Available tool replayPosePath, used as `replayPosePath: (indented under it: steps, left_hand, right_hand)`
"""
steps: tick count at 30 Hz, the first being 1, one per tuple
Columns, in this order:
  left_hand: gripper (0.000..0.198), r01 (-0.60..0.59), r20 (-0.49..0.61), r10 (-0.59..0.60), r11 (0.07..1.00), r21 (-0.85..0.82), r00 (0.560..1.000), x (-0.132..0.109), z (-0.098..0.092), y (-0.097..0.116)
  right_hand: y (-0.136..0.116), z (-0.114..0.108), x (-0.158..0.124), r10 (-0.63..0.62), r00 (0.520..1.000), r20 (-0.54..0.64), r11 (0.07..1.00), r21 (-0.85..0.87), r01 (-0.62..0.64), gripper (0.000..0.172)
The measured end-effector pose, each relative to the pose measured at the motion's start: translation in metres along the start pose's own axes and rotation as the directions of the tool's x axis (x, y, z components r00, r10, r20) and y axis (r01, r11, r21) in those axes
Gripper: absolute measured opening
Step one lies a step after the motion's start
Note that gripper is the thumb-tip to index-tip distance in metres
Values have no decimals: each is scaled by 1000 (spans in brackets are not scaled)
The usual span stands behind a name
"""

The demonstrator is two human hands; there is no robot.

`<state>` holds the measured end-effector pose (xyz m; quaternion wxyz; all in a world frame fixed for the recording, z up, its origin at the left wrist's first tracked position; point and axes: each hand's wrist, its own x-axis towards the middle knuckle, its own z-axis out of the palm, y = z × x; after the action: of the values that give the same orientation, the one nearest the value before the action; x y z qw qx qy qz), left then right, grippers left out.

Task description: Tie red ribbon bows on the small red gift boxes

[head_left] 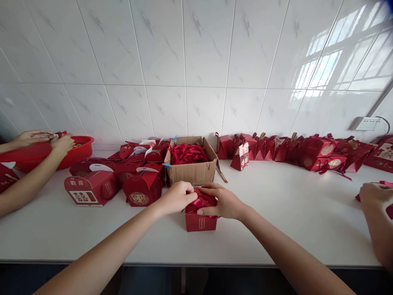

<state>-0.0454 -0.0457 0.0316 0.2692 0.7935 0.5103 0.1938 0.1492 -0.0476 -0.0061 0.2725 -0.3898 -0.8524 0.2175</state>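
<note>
- The ribbon could have slipped loose: the left hand (179, 198), fingers curled in, seemed to pinch the satin ribbon (199, 203) at the top of the gift box (201, 223), and slick satin would slide if that pinch eased.
- The top could have creased or caved in, since the right hand (225, 201) lay half open across it, thumb nearer the viewer and fingers farther off; whether its fingers gripped anything underneath, I could not tell. Thin card, as this appeared to be, would give under a hard press.
- An uneven pull could have twisted or skewed the box, as nothing but the hands appeared to steady it.
- The box stood upright on the counter (276, 233), in front of the cardboard carton (192, 174) of red ribbons (188, 153) and apart from the double-happiness box (89, 192) farther left.
- It was deep red, with straight sides and a small, pale-outlined upright panel of characters low on the near face.
- The ribbon looked shinier and pinker than the card, and bits of it stuck out at both sides; the hands hid much of the top.
</note>
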Motion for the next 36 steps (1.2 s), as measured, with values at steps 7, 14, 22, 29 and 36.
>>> replayPosePath:
  steps: [7, 14, 22, 29, 36]
  left_hand:
    - [17, 7, 91, -1, 998, -67, 996, 1, 4, 24]
    - [21, 64, 5, -64, 998, -13, 998, -2, 0, 4]
    - [25, 83, -82, -79, 995, 48, 994, 0, 6, -18]
    - [32, 14, -85, -9, 998, 58, 996, -10, 1, -20]
    - [36, -80, -175, 91, 994, 68, 980, -13, 1, -8]
  right_hand:
    - [-2, -2, -1, -51, 999, 7, 998, -25, 51, 55]
    - [0, 0, -1, -15, 1000, -6, 1000, 3, 15, 69]
    - [-1, -1, -1, 12, 1000, 7, 1000, 15, -12, 71]
    - [0, 2, -4, 2, 1000, -23, 999, 34, -1, 76]
    - [6, 6, -17, 83, 965, -251, 953, 302, -4, 43]
